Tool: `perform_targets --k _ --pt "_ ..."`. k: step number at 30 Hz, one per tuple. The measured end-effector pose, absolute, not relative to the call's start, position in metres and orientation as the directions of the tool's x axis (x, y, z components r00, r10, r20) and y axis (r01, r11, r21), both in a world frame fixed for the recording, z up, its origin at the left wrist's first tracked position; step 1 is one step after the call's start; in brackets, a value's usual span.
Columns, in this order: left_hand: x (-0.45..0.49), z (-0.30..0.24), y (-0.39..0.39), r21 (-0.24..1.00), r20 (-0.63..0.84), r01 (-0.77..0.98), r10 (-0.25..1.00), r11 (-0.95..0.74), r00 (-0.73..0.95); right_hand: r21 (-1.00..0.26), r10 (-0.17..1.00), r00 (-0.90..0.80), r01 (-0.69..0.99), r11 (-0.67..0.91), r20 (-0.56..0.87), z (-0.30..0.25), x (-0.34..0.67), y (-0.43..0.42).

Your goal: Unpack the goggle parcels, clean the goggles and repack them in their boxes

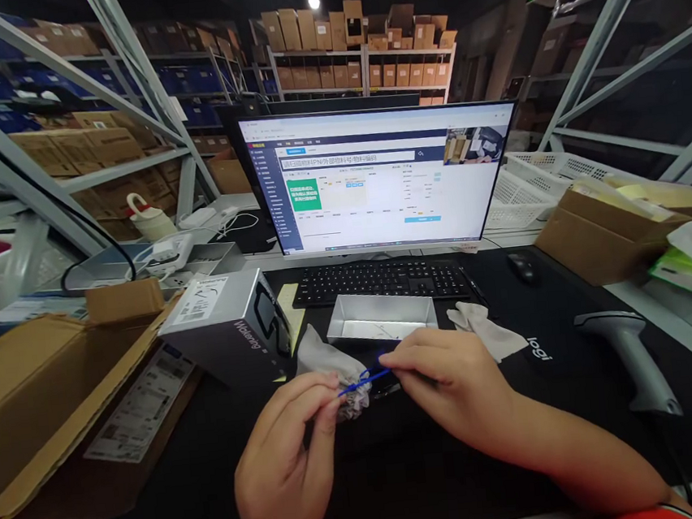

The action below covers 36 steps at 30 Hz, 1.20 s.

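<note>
A light grey cloth pouch (326, 358) lies on the black desk mat, its gathered mouth towards me. A blue drawstring (363, 380) runs across that mouth. My left hand (291, 452) pinches one end of the string between thumb and fingers. The other end sits in the pinched fingertips of my right hand (455, 371). What the pouch contains is hidden. Just beyond my hands stands a shallow silver box (382, 317), open at the top. A second, flat grey cloth piece (488, 331) lies to its right.
An open cardboard carton (58, 385) and a grey printed box (218, 329) stand on the left. Behind are a keyboard (378, 282) and a lit monitor (375, 179). A mouse (523, 268), a barcode scanner (634, 358) and another carton (609, 230) occupy the right.
</note>
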<state>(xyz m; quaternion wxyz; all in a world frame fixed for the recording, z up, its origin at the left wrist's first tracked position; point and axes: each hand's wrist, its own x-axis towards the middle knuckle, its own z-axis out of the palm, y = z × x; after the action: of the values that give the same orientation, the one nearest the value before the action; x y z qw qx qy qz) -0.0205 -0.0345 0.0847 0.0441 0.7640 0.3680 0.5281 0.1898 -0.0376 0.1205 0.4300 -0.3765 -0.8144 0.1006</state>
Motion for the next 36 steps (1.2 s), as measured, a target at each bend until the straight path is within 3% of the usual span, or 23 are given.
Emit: perform_targets --k 5,10,15,22,26,30,33,36 --pt "-0.016 0.088 -0.032 0.459 0.765 0.472 0.605 -0.753 0.221 -0.546 0.697 -0.335 0.444 0.710 0.634 0.127 0.189 -0.036" --pt "-0.013 0.086 -0.034 0.647 0.691 0.357 0.716 -0.674 0.100 -0.663 0.819 -0.290 0.483 0.572 0.495 0.129 0.190 -0.036" --pt "-0.011 0.086 -0.034 0.739 0.639 0.213 0.765 -0.638 0.076 -0.704 0.852 -0.292 0.479 0.524 0.435 0.130 0.191 -0.037" --pt "-0.010 0.086 -0.033 0.775 0.613 0.134 0.786 -0.618 0.079 -0.901 0.934 -0.248 0.286 0.325 0.258 0.123 0.186 -0.034" --pt "-0.010 0.087 -0.033 0.851 0.524 0.000 0.849 -0.525 0.059 -0.942 0.943 -0.278 0.224 0.251 0.185 0.122 0.188 -0.031" --pt "-0.011 0.088 -0.030 0.900 0.426 -0.127 0.903 -0.417 0.055 -0.837 0.897 -0.354 0.377 0.396 0.265 0.125 0.193 -0.035" --pt "-0.010 0.088 -0.030 0.900 0.426 -0.116 0.904 -0.420 0.033 -0.680 0.845 -0.397 0.508 0.528 0.359 0.126 0.194 -0.041" --pt "-0.007 0.089 -0.031 0.890 0.451 -0.076 0.892 -0.450 0.008 -0.568 0.779 -0.374 0.536 0.625 0.504 0.123 0.189 -0.044"
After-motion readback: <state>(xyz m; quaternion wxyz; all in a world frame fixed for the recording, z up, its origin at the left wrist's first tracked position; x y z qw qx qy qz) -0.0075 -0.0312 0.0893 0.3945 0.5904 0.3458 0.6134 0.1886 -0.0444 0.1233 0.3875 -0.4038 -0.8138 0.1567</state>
